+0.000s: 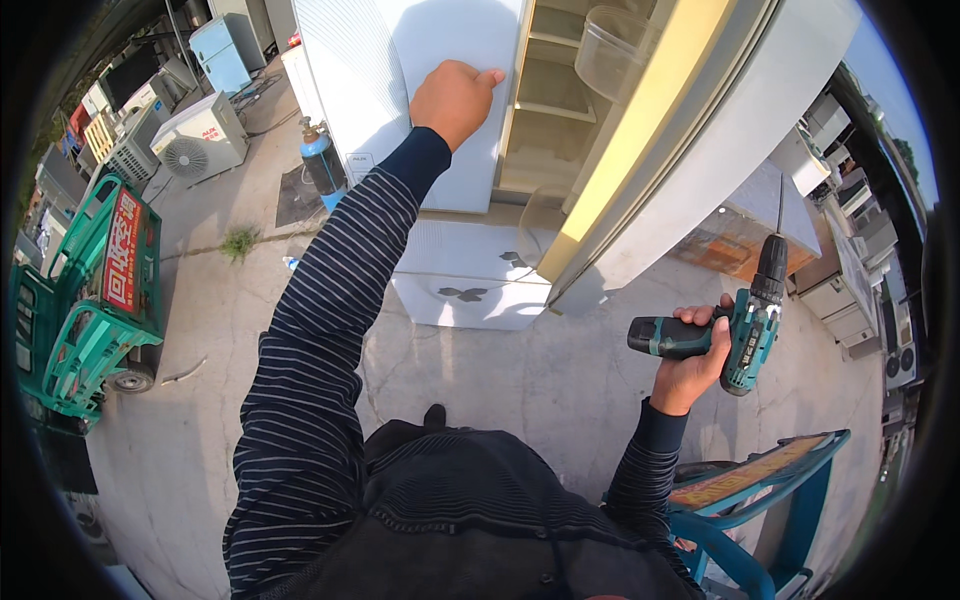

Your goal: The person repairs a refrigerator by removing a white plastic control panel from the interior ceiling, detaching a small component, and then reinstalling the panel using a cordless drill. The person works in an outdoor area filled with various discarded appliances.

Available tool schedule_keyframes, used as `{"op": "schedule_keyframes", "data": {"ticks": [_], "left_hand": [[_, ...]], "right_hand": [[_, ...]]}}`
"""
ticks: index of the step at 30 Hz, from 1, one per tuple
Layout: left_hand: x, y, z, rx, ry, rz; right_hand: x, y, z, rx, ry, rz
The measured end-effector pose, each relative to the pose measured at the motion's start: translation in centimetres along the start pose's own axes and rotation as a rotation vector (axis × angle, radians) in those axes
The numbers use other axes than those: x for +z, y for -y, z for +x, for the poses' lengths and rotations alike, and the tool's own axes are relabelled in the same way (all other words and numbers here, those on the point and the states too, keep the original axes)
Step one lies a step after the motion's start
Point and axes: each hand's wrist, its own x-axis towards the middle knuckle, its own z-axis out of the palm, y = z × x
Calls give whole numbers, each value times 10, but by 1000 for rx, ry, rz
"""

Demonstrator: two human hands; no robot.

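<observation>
My right hand [694,365] is wrapped round the grip of a teal and black cordless drill [752,335]. A long thin bit points up and away from me, apart from the fridge. My left hand [455,100] is closed in front of a white panel [447,185] of the fridge, near that panel's right edge. Its curled fingers face away, so anything inside them is hidden. Beside it, the fridge's compartment [548,150] stands exposed, with shelves and a clear plastic door bin [610,50]. The fridge door [660,190] is swung out to the right, its yellowed inner edge toward the compartment.
A blue gas cylinder [322,160] stands left of the fridge. Further left are an outdoor air-conditioner unit [200,138] and a green cargo tricycle [130,270]. A blue metal frame [770,500] is close by my right arm. Old appliances line the right side of the concrete yard.
</observation>
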Motion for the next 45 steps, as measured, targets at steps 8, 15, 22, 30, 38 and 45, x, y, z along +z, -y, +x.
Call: {"op": "schedule_keyframes", "data": {"ticks": [8,15,22,30,38,45], "left_hand": [[-3,-2,3,14,18,61],[-16,21,17,268,135,-17],[-42,43,21,259,280,-263],[-22,-17,18,393,37,68],[-15,-13,36,391,44,-33],[-27,-16,24,409,77,-90]], "right_hand": [[45,-20,42,-234,-103,196],[102,-56,20,-224,-97,224],[165,-127,29,-395,-136,204],[199,-168,51,-800,-105,-391],[193,-158,24,-632,15,-181],[221,-154,35,-649,4,-21]]}}
